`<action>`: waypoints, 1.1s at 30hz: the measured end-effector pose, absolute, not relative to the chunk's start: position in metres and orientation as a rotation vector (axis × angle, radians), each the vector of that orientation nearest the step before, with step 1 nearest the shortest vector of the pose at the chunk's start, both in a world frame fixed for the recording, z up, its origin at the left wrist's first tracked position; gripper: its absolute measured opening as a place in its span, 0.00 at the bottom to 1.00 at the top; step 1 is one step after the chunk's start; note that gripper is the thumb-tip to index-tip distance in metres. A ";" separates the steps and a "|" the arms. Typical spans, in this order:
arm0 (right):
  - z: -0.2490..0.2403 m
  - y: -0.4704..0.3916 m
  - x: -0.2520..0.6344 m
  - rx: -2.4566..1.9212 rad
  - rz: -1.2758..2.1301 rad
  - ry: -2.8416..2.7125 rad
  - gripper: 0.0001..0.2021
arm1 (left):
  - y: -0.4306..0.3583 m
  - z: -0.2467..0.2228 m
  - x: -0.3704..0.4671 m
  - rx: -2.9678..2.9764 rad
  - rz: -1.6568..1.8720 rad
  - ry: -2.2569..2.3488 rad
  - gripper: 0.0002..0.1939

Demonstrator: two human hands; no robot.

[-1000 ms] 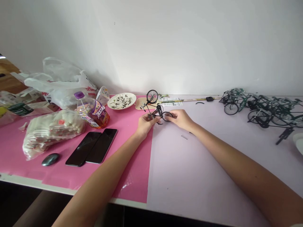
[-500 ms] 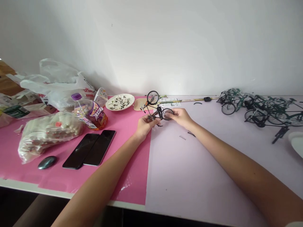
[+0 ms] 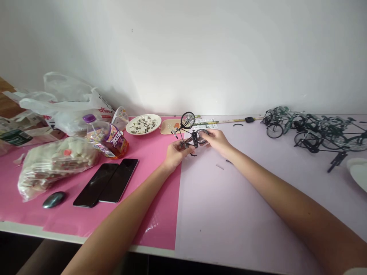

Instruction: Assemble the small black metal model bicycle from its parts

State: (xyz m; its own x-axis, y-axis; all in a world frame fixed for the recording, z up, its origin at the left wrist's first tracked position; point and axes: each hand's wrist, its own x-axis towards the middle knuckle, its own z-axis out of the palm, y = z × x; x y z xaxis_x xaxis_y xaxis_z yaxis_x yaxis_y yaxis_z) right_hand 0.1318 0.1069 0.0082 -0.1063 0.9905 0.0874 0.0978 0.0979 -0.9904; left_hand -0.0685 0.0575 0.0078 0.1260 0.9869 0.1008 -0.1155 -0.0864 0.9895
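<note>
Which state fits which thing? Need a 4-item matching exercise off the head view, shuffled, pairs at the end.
Column 1
1. Black model bicycle
2. Bottle
3. White plate near the bottle
4. Two phones

Column 2
A. Topped with a purple cap
B. Side by side, screens dark
C. Between the left hand and the right hand
D. Bearing many small pieces

Pairs: 1-C, 2-A, 3-D, 4-B
</note>
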 end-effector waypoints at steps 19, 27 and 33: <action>0.015 0.101 0.126 -1.167 1.129 -1.494 0.16 | 0.056 0.007 -0.068 1.327 1.185 1.028 0.21; 0.012 0.100 0.130 -1.121 1.082 -1.581 0.14 | 0.057 0.007 -0.068 1.315 1.186 1.046 0.24; 0.009 0.105 0.133 -1.124 1.023 -1.574 0.23 | 0.056 0.008 -0.068 1.312 1.194 1.065 0.23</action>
State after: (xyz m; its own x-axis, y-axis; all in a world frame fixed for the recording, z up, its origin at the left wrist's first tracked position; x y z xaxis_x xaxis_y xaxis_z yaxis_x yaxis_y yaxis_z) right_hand 0.1326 0.1054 0.0087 -0.1618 0.9647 0.2079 0.2018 0.2385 -0.9499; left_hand -0.0677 0.0564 0.0076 0.1164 0.9892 0.0885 -0.0239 -0.0863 0.9960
